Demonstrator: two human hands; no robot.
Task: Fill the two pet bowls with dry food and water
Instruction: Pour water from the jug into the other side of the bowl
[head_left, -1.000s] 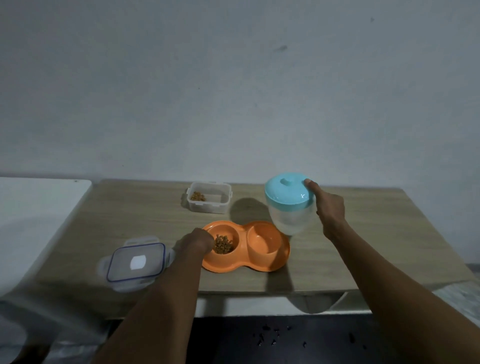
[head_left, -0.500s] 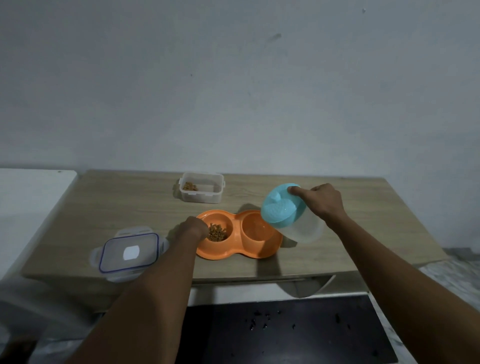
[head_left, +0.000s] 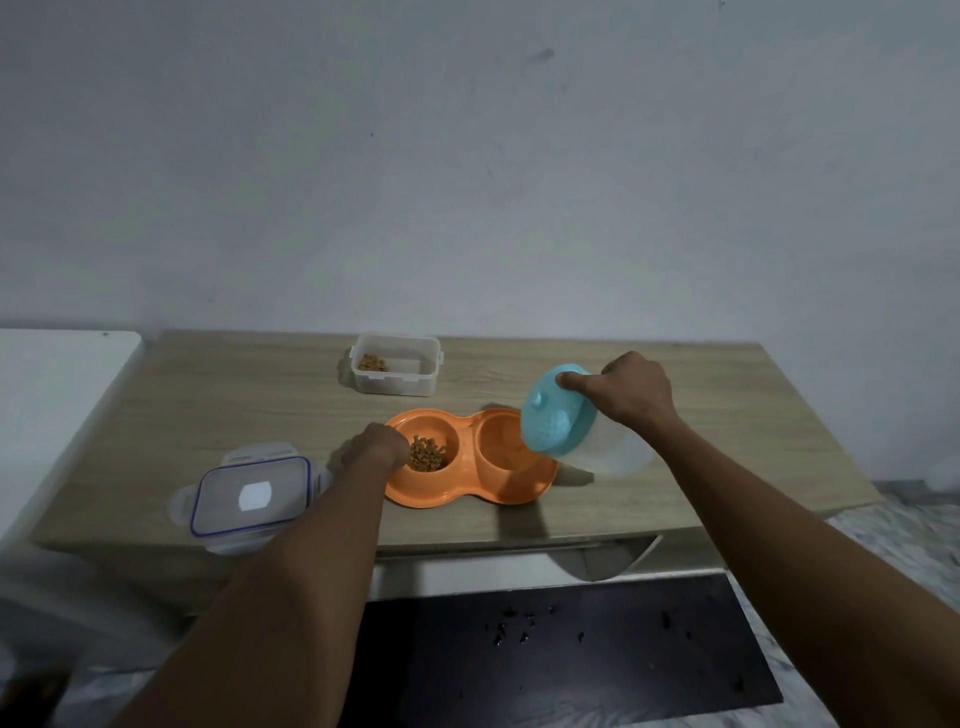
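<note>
An orange double pet bowl (head_left: 441, 493) sits near the wooden table's front edge. Its left bowl holds brown dry food (head_left: 427, 454); its right bowl (head_left: 501, 441) looks orange inside, and I cannot tell whether water is in it. My right hand (head_left: 621, 389) grips a translucent jug with a turquoise lid (head_left: 558, 415), tipped steeply leftward over the right bowl, one finger pressing on the lid. My left hand (head_left: 376, 449) rests closed against the double bowl's left rim.
A clear food container (head_left: 397, 366) with a few kibbles stands behind the bowls. Its blue-edged lid (head_left: 249, 493) lies at the front left. A white surface (head_left: 52, 395) adjoins the table (head_left: 234, 400) on the left. A dark mat (head_left: 545, 649) lies on the floor below.
The jug has gone from upright above the table to steeply tilted over the right bowl. My left hand has stayed at the bowl's left rim.
</note>
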